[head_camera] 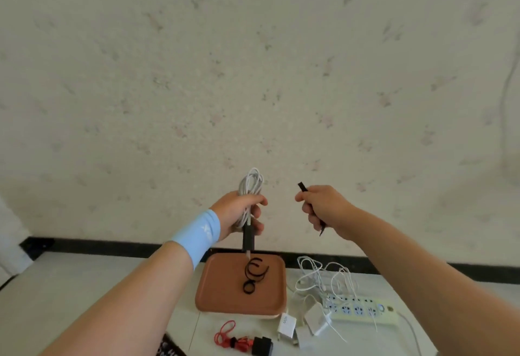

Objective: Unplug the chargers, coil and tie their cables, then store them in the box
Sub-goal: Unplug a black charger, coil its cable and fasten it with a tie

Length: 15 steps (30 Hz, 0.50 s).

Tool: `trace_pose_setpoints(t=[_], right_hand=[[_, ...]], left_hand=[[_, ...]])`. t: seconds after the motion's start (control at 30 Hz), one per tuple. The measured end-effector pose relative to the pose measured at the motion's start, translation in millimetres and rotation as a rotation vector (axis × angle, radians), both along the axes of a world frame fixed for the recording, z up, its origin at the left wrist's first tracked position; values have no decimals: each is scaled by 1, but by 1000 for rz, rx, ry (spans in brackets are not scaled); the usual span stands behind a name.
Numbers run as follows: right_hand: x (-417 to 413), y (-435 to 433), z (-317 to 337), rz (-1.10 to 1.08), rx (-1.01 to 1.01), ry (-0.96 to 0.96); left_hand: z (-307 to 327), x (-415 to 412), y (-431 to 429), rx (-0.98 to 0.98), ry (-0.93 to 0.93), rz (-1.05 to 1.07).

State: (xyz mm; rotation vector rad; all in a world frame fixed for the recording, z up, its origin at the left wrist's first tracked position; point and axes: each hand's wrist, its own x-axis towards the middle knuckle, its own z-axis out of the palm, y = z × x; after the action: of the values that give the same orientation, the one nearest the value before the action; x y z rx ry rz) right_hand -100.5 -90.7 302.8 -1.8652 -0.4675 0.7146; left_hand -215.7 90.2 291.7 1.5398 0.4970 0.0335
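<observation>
Raised above the surface [84,285], the left hand [239,215] has its grip closed round the middle of a coiled white cable [251,184], with loops above the fist and a dark end piece [248,239] hanging below. The right hand [323,209] grips a black tie [302,187]. The coil looks light, soft and springy, so holding it at its waist should keep the loops together while the limp tie is wrapped round.
</observation>
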Motion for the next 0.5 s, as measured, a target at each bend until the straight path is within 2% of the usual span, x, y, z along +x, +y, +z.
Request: trace_pose_setpoints(t=[0.17,0.27,0.43,0.5], right_hand=[[-4,-13,28,-108,174,32],[-4,-14,26,-63,139,-85],[6,-18,28,-93,186,-183],[11,-20,30,-88,136,-230]], left_hand=[[15,17,-41,-16,-55,-263],[25,27,-64,18,-73,-423],[30,40,-78,29,-70,-441],[30,45,-78,86,-37,-437]])
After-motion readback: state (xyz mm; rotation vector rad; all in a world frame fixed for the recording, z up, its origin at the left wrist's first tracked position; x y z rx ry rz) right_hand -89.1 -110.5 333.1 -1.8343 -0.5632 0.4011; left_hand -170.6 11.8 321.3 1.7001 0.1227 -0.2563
